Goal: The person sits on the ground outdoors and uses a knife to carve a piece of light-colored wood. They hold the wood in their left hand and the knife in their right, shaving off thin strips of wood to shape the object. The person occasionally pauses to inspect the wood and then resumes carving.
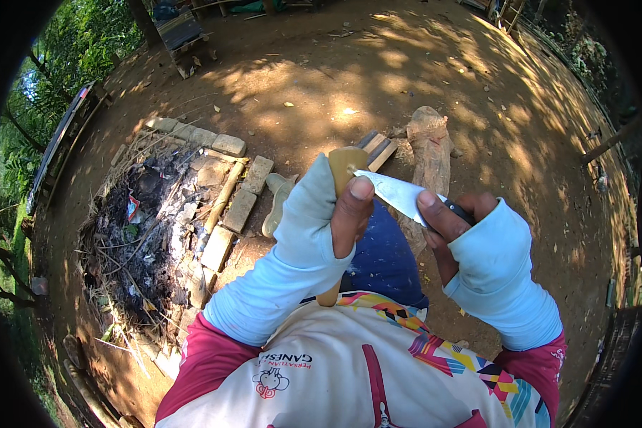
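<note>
My left hand (351, 214) is closed around a smooth tan piece of wood (347, 158), its thumb lying along the front. The wood's broad end sticks up above the hand, and its lower end shows by my lap. My right hand (471, 228) grips a knife (396, 194) with a broad pale blade and a dark handle. Fingers and thumb of that hand pinch the blade close to the handle. The knife's tip touches the wood at a small pale nick just above my left thumb. Pale blue sleeves cover both wrists and much of the hands.
To the left lies a blackened ash pit (150, 228) edged with bricks (240, 210). A thick log (430, 146) rests on the dirt ahead, beside small dark-topped wooden blocks (378, 148). A boot (277, 203) shows near the bricks. A low wooden bench (182, 32) stands far left.
</note>
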The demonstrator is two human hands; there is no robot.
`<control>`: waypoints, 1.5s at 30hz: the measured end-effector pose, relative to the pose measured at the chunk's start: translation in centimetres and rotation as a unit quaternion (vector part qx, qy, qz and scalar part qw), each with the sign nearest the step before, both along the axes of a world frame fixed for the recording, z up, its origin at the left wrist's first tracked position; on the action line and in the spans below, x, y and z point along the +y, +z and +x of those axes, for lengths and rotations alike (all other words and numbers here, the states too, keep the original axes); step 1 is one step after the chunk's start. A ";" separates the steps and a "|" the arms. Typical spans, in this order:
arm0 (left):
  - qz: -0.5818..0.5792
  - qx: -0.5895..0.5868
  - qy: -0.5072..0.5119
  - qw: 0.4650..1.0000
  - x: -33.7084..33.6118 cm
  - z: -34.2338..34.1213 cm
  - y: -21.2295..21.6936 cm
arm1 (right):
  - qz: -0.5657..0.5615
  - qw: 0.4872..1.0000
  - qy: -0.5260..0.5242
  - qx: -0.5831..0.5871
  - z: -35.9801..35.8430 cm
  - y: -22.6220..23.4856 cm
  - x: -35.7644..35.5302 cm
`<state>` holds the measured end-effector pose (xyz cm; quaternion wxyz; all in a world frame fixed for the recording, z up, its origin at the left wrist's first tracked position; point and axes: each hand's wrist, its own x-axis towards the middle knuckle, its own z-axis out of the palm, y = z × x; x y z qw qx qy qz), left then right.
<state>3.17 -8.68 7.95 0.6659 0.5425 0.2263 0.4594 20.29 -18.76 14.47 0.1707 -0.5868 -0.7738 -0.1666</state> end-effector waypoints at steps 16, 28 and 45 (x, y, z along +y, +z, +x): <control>-0.011 -0.024 -0.016 1.000 0.2 -0.5 -0.1 | -0.006 0.988 0.017 0.155 -0.5 -2.1 0.2; 0.016 -0.016 -0.009 1.000 0.1 -1.2 -0.2 | 0.005 0.980 0.026 0.196 -1.3 -3.7 0.5; 0.016 -0.002 0.014 1.000 0.6 -1.8 -0.3 | -0.012 0.970 0.026 0.240 -2.6 -4.1 0.7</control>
